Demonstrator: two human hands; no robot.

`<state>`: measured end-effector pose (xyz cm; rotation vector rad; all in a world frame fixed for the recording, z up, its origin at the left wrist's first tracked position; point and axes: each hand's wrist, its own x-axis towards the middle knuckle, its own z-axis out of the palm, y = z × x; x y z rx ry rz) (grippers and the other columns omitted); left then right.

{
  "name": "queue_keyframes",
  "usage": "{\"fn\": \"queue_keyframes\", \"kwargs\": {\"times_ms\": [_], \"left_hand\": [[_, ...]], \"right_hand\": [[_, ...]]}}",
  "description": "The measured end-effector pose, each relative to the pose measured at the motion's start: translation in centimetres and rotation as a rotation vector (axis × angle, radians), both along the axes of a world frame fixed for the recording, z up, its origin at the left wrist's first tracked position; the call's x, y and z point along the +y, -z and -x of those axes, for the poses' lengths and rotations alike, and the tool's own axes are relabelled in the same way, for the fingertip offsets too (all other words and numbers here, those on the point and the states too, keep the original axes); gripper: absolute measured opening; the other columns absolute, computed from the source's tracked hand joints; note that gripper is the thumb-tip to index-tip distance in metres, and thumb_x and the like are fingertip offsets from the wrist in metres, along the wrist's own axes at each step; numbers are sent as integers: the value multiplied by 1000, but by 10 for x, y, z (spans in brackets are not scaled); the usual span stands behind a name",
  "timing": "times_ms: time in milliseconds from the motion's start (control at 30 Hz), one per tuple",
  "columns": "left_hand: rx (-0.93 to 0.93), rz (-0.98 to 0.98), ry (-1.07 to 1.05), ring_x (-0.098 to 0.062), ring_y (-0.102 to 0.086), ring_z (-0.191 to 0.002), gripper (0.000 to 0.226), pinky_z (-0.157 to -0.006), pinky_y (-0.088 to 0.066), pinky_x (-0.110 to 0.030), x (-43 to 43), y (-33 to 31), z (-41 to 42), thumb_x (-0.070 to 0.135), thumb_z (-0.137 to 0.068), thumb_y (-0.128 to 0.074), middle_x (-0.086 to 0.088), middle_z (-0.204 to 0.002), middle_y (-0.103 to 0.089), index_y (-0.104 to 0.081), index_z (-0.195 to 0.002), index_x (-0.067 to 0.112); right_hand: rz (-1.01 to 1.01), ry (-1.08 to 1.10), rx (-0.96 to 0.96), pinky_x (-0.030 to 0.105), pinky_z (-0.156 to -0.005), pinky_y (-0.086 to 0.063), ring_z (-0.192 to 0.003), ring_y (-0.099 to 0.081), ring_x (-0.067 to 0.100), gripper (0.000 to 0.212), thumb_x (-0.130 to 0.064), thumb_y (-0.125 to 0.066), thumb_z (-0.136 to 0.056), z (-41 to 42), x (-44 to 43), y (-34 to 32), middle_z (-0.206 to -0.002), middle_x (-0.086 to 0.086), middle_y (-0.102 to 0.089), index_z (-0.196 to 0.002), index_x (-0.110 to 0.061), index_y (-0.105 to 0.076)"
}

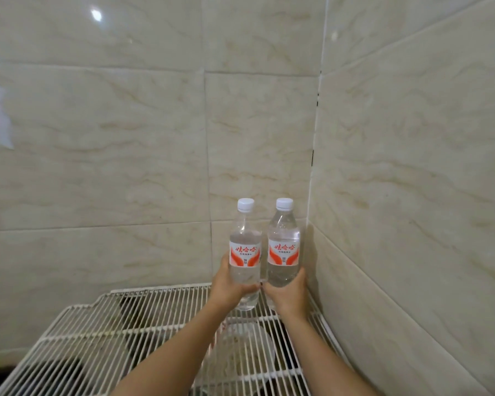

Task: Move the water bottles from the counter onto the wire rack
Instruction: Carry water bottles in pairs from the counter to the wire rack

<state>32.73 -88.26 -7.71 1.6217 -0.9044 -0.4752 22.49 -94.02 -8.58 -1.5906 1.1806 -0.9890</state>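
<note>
Each hand, left hand (pixel 226 287) and right hand (pixel 290 292), is clamped low on an upright water bottle, left bottle (pixel 245 252) and right bottle (pixel 284 247), over the wire rack's (pixel 103 330) far right corner, seemingly to stand them side by side

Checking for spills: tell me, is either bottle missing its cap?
No: the left bottle and the right bottle each carry a white cap.

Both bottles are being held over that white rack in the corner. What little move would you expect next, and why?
Probably letting go. The left hand grips the left bottle and the right hand the right bottle, both upright, side by side, bases apparently at the wire rack near the tiled corner. If they stand steady, opening both hands would finish the placing.
</note>
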Motion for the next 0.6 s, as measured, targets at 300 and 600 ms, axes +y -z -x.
{"fn": "queue_keyframes", "kwargs": {"times_ms": [300, 600], "left_hand": [[42, 51, -108, -21, -57, -112, 83, -98, -47, -48, -20, 10, 7, 11, -54, -85, 0, -119, -59, -40, -123, 25], [-34, -96, -55, -27, -44, -128, 102, -106, -38, -47, -2, 1, 4, 14, -58, -84, -6, -135, -48, -23, -140, 21]], "right_hand": [[34, -197, -85, 32, -91, -46, -115, -56, 23, 69, -7, -79, -66, 10, -30, 10, -123, 6, -59, -124, -12, -43], [34, -178, -72, 39, -106, -35, -134, -36, 27, 102, -11, -82, -62, 18, -21, 10, -146, 11, -36, -142, -11, -18]]}}
